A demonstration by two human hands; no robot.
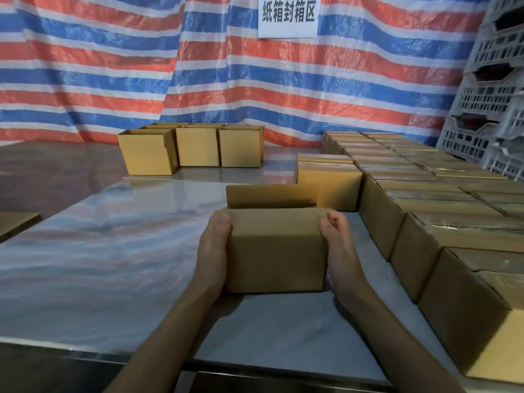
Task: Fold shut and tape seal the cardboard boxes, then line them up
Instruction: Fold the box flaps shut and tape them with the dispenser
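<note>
1 open box (276,248) at centre of the desk (113,251), near the front edge, held between both hands. Far flap stands upright, no tape visible on it. Can't tell if its base touches the desk or sits just off it.

Left grip (215,251): palm flat on the box's left side, fingers straight along it, not curled. Right grip (337,245): on the box's right side, fingers curled at the top right corner, gripping the box.

Counts:
- unsealed boxes (195,147), back centre-left: 3 in the front row, touching side by side, tops open. More behind them, count hidden.
- sealed boxes (411,222), right side of desk: block 2 wide, running from the near edge to the back. Rows merge far off, so no exact count.
- 2 extra sealed boxes (329,180) just left of that block, one behind the other, just beyond the held box.
- 1 flat cardboard piece (17,225) at the left edge.
- 1 white sign (287,17) on the striped tarp (113,66).
- Stack of grey plastic crates (493,109), far right, count unclear.
</note>
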